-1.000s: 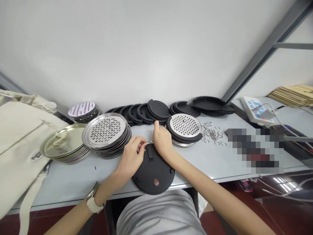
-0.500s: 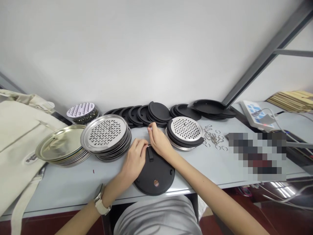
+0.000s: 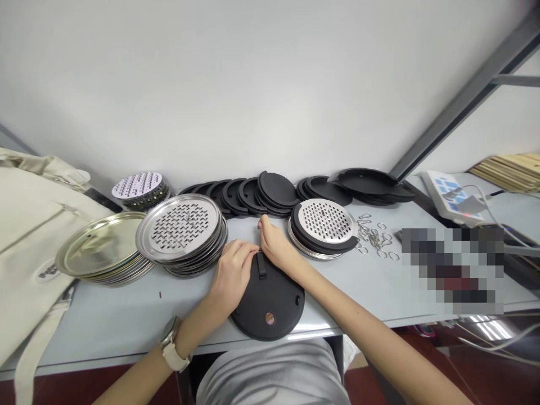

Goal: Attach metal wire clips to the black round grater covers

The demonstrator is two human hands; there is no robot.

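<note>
A round black disc point(image 3: 274, 301) lies at the table's front edge, with a hole near its bottom and a black strap point(image 3: 262, 265) at its upper part. My left hand point(image 3: 236, 267) is pinched at the strap's upper end, closed on a small metal piece point(image 3: 259, 251), perhaps a ring. Just right of it, my right hand point(image 3: 272, 239) rests over the disc's top edge with fingers curled; whatever its fingertips hold is hidden. Beyond my hands stand stacked black discs point(image 3: 276, 190). Metal rings and clips point(image 3: 377, 239) lie loose on the right.
Grater plates point(image 3: 181, 228) are stacked on the left beside golden round trays point(image 3: 103, 244). A perforated plate point(image 3: 327, 221) tops another stack on the right. A cream bag point(image 3: 29, 236) hangs over the left edge. A metal post point(image 3: 459, 98) rises at the right.
The view has shifted slightly. Both hands remain at the strap's upper end, and the right fingers have curled a little more.
</note>
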